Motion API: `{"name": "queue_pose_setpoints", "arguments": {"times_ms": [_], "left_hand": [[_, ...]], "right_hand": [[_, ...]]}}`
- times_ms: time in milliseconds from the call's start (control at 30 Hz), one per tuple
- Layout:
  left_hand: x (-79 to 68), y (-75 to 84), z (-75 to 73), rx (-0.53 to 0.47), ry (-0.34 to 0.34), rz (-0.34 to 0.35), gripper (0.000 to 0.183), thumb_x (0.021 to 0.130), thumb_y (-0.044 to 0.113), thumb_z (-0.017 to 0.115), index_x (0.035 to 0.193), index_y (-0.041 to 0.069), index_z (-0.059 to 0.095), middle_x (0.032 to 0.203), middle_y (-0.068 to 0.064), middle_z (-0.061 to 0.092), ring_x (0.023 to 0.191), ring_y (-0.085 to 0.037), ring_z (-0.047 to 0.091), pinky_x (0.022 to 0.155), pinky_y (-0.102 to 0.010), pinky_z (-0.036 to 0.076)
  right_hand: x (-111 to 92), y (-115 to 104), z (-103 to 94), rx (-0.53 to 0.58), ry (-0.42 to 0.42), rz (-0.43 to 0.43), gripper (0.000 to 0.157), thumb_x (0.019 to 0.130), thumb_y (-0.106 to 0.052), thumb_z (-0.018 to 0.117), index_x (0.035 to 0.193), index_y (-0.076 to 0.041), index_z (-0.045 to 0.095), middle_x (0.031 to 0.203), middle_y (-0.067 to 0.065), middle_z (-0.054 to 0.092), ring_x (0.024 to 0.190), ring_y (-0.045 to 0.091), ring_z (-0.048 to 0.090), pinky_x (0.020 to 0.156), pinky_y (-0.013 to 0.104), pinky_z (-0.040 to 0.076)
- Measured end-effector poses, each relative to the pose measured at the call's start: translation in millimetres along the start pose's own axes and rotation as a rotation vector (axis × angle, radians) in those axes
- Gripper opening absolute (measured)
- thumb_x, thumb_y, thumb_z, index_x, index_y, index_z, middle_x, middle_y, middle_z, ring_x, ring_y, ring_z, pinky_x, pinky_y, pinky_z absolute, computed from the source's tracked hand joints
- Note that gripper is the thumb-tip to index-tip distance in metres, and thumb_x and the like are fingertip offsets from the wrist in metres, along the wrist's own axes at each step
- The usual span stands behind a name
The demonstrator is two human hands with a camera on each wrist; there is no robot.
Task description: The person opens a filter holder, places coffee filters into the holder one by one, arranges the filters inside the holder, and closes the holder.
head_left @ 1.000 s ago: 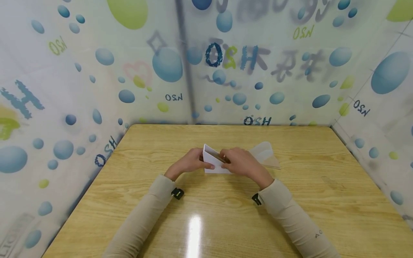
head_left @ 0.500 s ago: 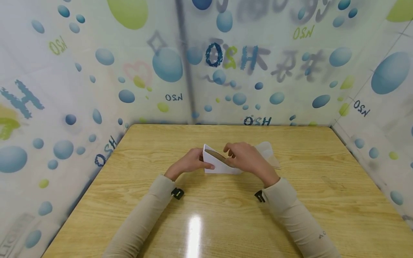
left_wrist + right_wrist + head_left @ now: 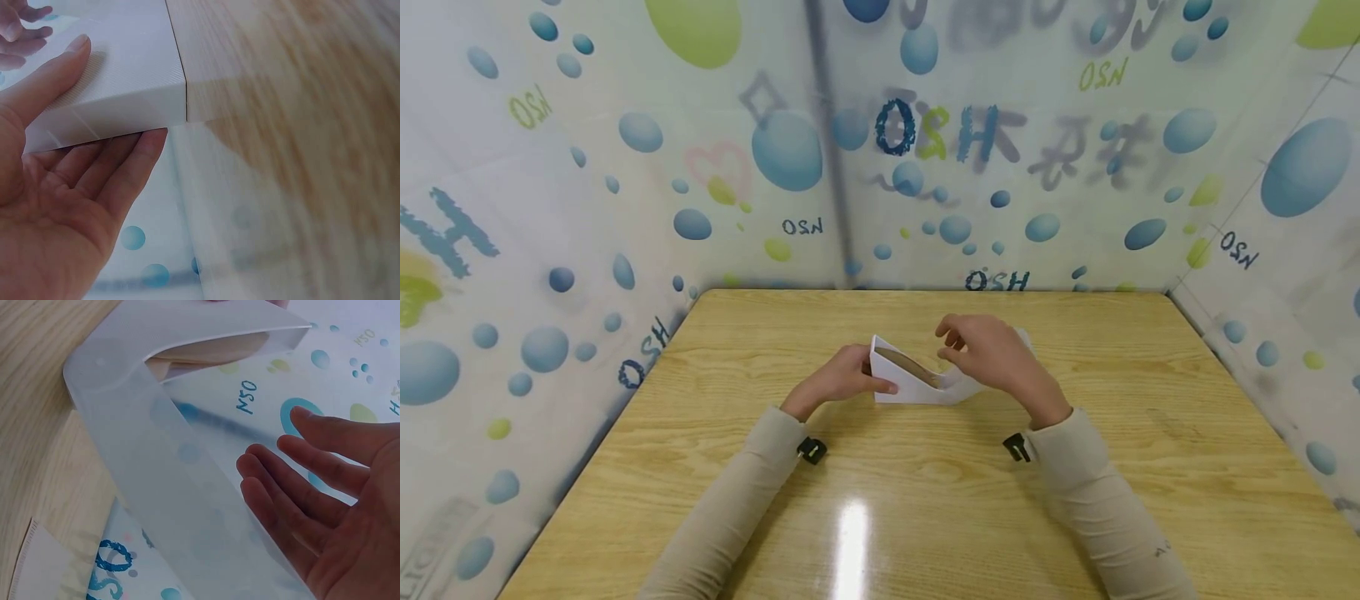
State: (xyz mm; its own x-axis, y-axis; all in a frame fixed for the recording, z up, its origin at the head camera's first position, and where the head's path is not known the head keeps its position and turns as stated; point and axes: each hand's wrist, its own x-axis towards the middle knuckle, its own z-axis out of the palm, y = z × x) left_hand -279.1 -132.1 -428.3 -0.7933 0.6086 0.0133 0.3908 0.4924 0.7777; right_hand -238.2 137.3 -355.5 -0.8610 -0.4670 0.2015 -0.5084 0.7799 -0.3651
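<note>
A white, slant-topped case [image 3: 906, 383] stands on its edge on the table, its upper side uncovered. Flat brown, paper-like contents [image 3: 910, 365] show inside it. In the head view my left hand [image 3: 838, 375] grips the case's left end; the left wrist view has the thumb on one face and the fingers on the opposite side [image 3: 125, 103]. From the case's low right end runs a translucent flap [image 3: 181, 469]. Beside that flap is my right hand [image 3: 992, 354], fingers loosely bent, holding nothing. Whether a fingertip touches the flap, I cannot tell.
Wood-grain table [image 3: 865, 475] lies under both hands. At the right wrist view's lower left is a pale sheet with a finely toothed edge [image 3: 40, 562]. A printed curtain with blue dots [image 3: 786, 154] stands behind the table.
My right hand has left the case's opening, moving right and upward. More of the brown contents and the flap's joint with the case now shows. The left hand keeps its place.
</note>
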Motion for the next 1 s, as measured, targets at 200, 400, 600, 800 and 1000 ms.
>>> {"name": "queue_pose_setpoints", "arguments": {"times_ms": [200,400,600,800,1000], "left_hand": [[0.3,-0.5,-0.4,0.017,-0.004,0.001,0.033,0.091,0.017,0.081,0.120,0.004,0.071,0.107,-0.013,0.077,0.085,-0.011,0.071,0.074,-0.025,0.055],[0.3,-2.5,-1.0,0.016,-0.003,0.009,0.033,0.091,0.017,0.081,0.119,0.004,0.071,0.106,-0.013,0.077,0.085,-0.010,0.070,0.074,-0.026,0.055],[0.6,-3.0,-0.9,0.006,-0.004,0.006,0.033,0.091,0.017,0.081,0.119,0.004,0.071,0.107,-0.013,0.077,0.085,-0.011,0.070,0.073,-0.026,0.054],[0.4,-2.0,-1.1,0.004,-0.007,0.007,0.034,0.091,0.017,0.081,0.120,0.004,0.071,0.107,-0.013,0.077,0.086,-0.010,0.070,0.074,-0.025,0.055],[0.9,-2.4,-0.5,0.002,-0.011,0.009,0.034,0.091,0.016,0.081,0.121,0.004,0.071,0.108,-0.013,0.077,0.086,-0.010,0.070,0.074,-0.025,0.054]], "right_hand": [[-3.9,2.4,-9.3,0.010,0.022,0.035,0.025,0.099,-0.024,0.072,0.120,-0.010,0.071,0.106,0.006,0.077,0.096,0.022,0.073,0.082,0.044,0.058],[-6.7,5.9,-19.4,0.037,0.058,0.053,0.025,0.100,-0.023,0.069,0.121,-0.008,0.070,0.107,0.008,0.077,0.097,0.024,0.072,0.084,0.046,0.057],[-8.4,14.6,-27.8,0.056,0.084,0.055,0.026,0.102,-0.024,0.067,0.121,-0.007,0.069,0.107,0.010,0.077,0.098,0.026,0.072,0.087,0.048,0.056],[-13.2,24.5,-36.9,0.073,0.123,0.049,0.024,0.102,-0.022,0.067,0.120,-0.007,0.070,0.107,0.012,0.077,0.098,0.028,0.072,0.088,0.050,0.056],[-20.2,35.2,-46.7,0.080,0.151,0.070,0.027,0.105,-0.025,0.063,0.122,-0.006,0.069,0.110,0.015,0.076,0.101,0.032,0.071,0.089,0.054,0.055]]}}
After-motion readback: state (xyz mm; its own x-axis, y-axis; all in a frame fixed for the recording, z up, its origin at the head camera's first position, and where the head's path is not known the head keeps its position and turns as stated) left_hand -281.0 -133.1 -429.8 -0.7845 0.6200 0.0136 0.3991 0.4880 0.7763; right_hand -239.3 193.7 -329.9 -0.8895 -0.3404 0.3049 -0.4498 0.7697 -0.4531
